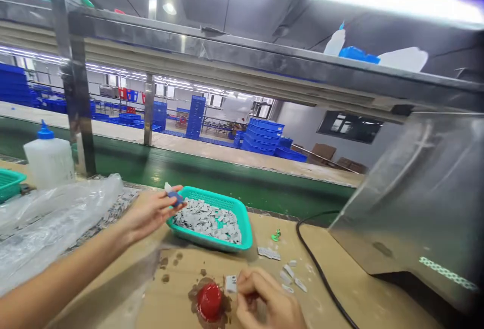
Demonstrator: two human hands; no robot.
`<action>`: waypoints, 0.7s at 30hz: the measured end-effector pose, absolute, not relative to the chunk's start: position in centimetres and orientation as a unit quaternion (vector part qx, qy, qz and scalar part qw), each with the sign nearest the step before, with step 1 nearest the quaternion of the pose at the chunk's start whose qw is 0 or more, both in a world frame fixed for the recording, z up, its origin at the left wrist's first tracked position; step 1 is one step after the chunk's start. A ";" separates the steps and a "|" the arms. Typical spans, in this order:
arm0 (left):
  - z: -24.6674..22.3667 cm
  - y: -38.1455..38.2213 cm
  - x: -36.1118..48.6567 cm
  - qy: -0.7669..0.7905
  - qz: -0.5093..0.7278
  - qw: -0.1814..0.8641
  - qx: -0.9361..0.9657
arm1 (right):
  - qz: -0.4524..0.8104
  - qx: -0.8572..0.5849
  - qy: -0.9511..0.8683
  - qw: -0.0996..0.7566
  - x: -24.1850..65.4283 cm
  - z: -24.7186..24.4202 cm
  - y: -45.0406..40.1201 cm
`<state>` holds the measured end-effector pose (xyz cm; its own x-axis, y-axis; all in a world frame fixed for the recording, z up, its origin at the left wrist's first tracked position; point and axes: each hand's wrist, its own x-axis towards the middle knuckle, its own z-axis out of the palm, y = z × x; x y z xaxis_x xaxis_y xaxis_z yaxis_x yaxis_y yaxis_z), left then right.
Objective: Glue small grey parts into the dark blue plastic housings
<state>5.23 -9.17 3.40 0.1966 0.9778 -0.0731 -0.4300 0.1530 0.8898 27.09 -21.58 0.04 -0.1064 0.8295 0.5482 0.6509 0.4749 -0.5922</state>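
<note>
My left hand (151,213) is raised at the near left edge of the green basket (247,230). Between its fingers is a small blue piece (176,198) with a pale tip; its exact kind is unclear. Many small grey-white flat pieces (206,220) fill the basket. Low in the view, my right hand (270,298) has its thumb and fingers pinched together, and what is in them is hidden. Beside those fingertips is a small grey piece with dark marks (230,283); whether they touch it I cannot tell. A red dome-shaped thing (209,301) sits on the stained cardboard to the left.
Several loose grey pieces (289,271) and a small green figure (276,235) lie on the right. A black cable (315,263) runs past a metal housing (408,208). On the left are a plastic bag (68,213) and a blue-capped bottle (49,160). Behind runs a green conveyor belt (212,177).
</note>
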 end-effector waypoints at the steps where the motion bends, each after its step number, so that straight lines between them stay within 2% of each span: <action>1: 3.0 -10.8 5.5 0.339 0.506 0.692 0.387 | 0.119 -0.508 -0.727 0.445 27.0 0.7 -21.7; 4: 2.3 -15.1 6.4 0.323 0.451 0.708 0.437 | 0.188 -0.514 -0.692 0.470 26.8 2.9 -21.9; 8: 2.3 -17.7 7.6 0.308 0.417 0.649 0.556 | 0.248 -0.487 -0.669 0.503 25.9 4.9 -22.0; 16: 2.6 -18.4 8.6 0.299 0.397 0.647 0.578 | 0.203 -0.464 -0.690 0.518 24.6 5.1 -22.1; 21: 3.2 -18.8 8.7 0.303 0.383 0.663 0.567 | 0.196 -0.482 -0.698 0.492 24.4 4.6 -22.1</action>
<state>8.67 -18.79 3.22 0.5237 0.8513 0.0323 -0.1636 0.0632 0.9845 24.45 -22.06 4.61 -0.0523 0.8655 0.4982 0.4808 0.4591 -0.7470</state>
